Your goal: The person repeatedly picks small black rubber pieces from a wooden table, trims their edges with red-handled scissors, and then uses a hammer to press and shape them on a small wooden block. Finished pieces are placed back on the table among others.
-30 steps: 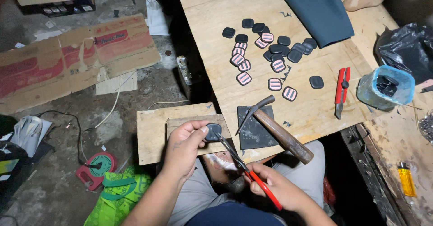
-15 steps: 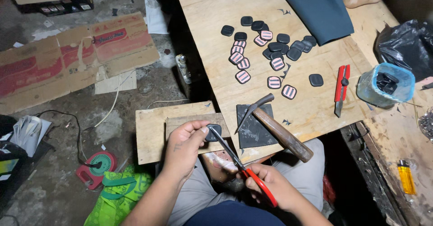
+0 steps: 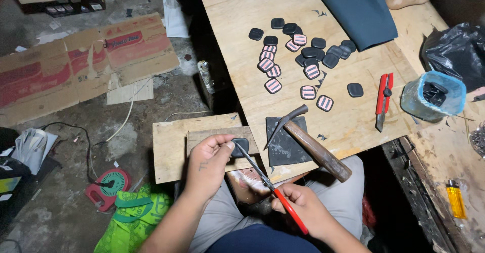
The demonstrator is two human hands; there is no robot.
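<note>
Left hand [image 3: 209,164] pinches a small dark rounded-square piece [image 3: 240,146] between thumb and fingertips, pressing it on a small wooden block [image 3: 172,147] over the lap. Right hand [image 3: 305,210] has its fingers wrapped around red-handled scissors [image 3: 273,187], whose blades meet the piece. A hammer [image 3: 310,144] lies on a dark slab [image 3: 283,147] just beside; similar pieces [image 3: 303,56] lie scattered on the plywood table [image 3: 237,20].

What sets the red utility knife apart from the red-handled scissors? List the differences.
The red utility knife lies untouched on the plywood table; the red-handled scissors are gripped in the right hand. The knife looks closed, while the scissors' blades point at the dark patch pinched by the left hand. Both are red cutting tools.
</note>
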